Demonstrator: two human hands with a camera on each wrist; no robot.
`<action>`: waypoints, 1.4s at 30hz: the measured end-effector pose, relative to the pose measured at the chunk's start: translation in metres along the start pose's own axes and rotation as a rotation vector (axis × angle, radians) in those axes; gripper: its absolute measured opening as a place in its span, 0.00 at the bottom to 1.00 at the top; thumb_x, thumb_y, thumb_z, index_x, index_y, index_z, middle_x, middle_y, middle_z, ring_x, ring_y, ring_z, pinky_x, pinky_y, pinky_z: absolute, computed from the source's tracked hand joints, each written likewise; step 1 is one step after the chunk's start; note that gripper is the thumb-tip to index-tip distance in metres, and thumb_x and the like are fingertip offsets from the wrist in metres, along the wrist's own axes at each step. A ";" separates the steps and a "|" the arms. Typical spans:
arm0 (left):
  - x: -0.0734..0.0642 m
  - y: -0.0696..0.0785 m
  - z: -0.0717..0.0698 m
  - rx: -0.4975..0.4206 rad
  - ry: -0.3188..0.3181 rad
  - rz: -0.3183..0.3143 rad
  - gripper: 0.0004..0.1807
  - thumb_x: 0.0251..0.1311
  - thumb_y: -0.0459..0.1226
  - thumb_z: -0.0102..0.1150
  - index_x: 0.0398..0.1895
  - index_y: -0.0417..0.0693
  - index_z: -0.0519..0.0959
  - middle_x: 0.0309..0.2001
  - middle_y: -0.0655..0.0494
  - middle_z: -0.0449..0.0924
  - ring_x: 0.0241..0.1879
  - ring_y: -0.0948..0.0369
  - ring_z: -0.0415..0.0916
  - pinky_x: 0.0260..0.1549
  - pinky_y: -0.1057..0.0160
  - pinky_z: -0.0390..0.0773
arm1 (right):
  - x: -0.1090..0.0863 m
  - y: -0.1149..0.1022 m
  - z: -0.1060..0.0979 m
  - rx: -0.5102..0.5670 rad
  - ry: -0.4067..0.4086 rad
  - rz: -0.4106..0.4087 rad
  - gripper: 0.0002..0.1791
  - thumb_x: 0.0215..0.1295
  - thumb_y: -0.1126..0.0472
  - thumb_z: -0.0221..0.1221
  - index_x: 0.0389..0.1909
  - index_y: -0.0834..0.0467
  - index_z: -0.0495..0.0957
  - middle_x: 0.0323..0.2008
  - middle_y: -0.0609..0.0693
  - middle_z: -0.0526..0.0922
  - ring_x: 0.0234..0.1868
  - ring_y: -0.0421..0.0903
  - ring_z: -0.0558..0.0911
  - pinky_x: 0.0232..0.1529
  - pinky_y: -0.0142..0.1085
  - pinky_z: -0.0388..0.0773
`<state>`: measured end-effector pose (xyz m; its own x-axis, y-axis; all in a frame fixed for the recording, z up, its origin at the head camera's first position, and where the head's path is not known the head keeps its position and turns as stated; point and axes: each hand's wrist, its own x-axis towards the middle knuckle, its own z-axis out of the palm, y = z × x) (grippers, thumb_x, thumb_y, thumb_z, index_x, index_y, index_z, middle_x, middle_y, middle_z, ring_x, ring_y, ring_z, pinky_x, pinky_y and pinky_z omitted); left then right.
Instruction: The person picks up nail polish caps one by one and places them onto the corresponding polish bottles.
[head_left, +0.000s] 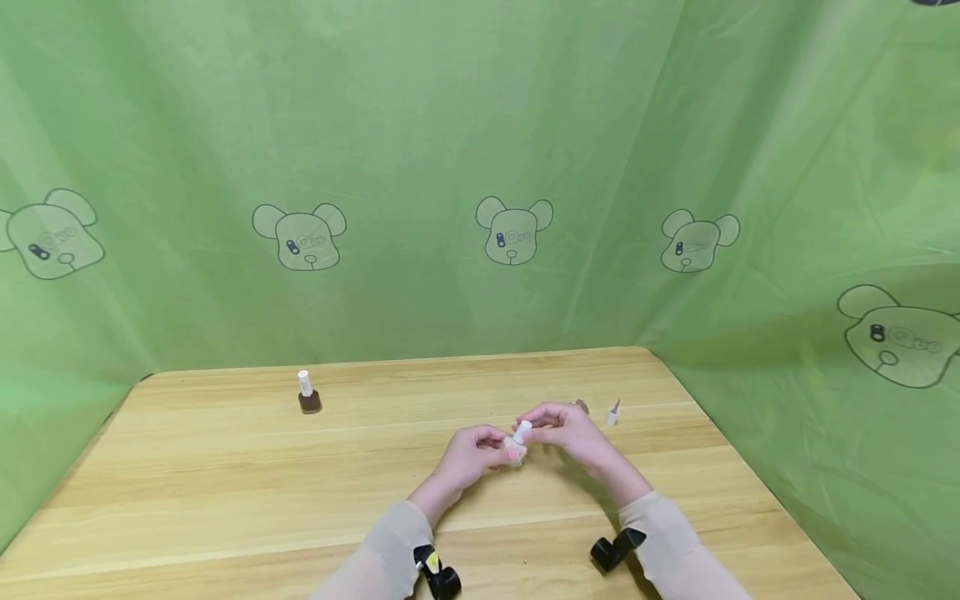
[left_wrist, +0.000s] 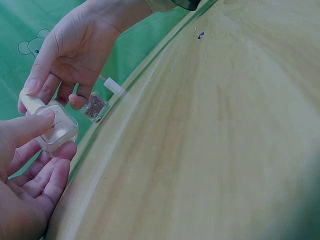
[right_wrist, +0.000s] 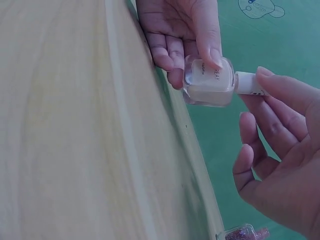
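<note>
Between both hands is a pale pink nail polish bottle (right_wrist: 212, 85) with a white cap (right_wrist: 248, 83). My left hand (head_left: 467, 458) holds its glass body, the thumb lying across the label. The thumb and forefinger of my right hand (head_left: 566, 429) pinch the cap, while that hand's other fingers are loosely bent. In both wrist views the cap sits at the bottle's neck; I cannot tell whether it is screwed tight. Just past the right hand stands a glitter polish bottle (left_wrist: 95, 107), mostly hidden in the head view. Beside it a separate white cap (head_left: 612, 415) stands with its brush pointing up.
A dark brown nail polish bottle (head_left: 310, 402) with its white cap on stands at the back left of the wooden table (head_left: 225, 483). Green curtains (head_left: 420, 292) with bear-head outlines hang behind the table and along its sides.
</note>
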<state>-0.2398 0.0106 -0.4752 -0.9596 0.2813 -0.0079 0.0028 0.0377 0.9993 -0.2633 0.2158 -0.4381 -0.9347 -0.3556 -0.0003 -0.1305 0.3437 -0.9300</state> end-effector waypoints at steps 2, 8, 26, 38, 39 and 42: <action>0.000 0.000 0.000 0.001 -0.003 -0.001 0.16 0.51 0.32 0.71 0.44 0.37 0.82 0.39 0.46 0.85 0.33 0.65 0.77 0.38 0.61 0.84 | 0.000 0.000 0.000 -0.007 0.015 -0.011 0.19 0.55 0.61 0.68 0.45 0.67 0.79 0.39 0.51 0.86 0.42 0.43 0.81 0.46 0.38 0.71; 0.000 0.000 0.000 0.008 -0.009 -0.001 0.16 0.51 0.33 0.71 0.43 0.37 0.82 0.40 0.46 0.85 0.33 0.65 0.78 0.39 0.60 0.85 | 0.001 0.002 0.002 0.016 0.026 -0.040 0.16 0.54 0.62 0.69 0.38 0.68 0.77 0.33 0.47 0.83 0.36 0.40 0.80 0.43 0.33 0.75; 0.001 0.000 0.000 -0.018 -0.005 -0.013 0.17 0.51 0.31 0.70 0.45 0.35 0.81 0.39 0.45 0.85 0.32 0.65 0.78 0.38 0.61 0.85 | 0.000 0.004 -0.005 0.058 -0.121 -0.023 0.25 0.62 0.58 0.63 0.60 0.62 0.75 0.57 0.57 0.81 0.57 0.41 0.80 0.61 0.40 0.67; 0.002 -0.002 -0.001 0.002 -0.012 -0.004 0.16 0.51 0.31 0.71 0.43 0.35 0.81 0.38 0.47 0.85 0.33 0.65 0.78 0.38 0.62 0.84 | 0.000 0.004 -0.003 0.062 -0.093 -0.022 0.23 0.59 0.61 0.66 0.53 0.68 0.77 0.52 0.60 0.84 0.48 0.39 0.84 0.55 0.39 0.71; 0.002 -0.002 -0.001 0.002 -0.013 -0.005 0.16 0.51 0.31 0.71 0.43 0.35 0.81 0.38 0.47 0.85 0.33 0.65 0.78 0.38 0.62 0.84 | 0.000 0.003 -0.003 0.062 -0.082 -0.019 0.23 0.58 0.61 0.66 0.52 0.68 0.77 0.51 0.60 0.84 0.47 0.39 0.84 0.54 0.39 0.72; 0.002 -0.002 -0.001 0.003 -0.014 -0.002 0.16 0.50 0.31 0.71 0.43 0.35 0.81 0.38 0.47 0.85 0.32 0.65 0.78 0.38 0.62 0.84 | -0.001 0.002 -0.002 0.051 -0.043 -0.016 0.21 0.57 0.62 0.67 0.48 0.69 0.78 0.45 0.56 0.87 0.43 0.40 0.84 0.50 0.39 0.72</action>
<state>-0.2414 0.0104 -0.4769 -0.9557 0.2943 -0.0108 0.0016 0.0416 0.9991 -0.2633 0.2181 -0.4389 -0.9172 -0.3985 0.0003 -0.1277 0.2932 -0.9475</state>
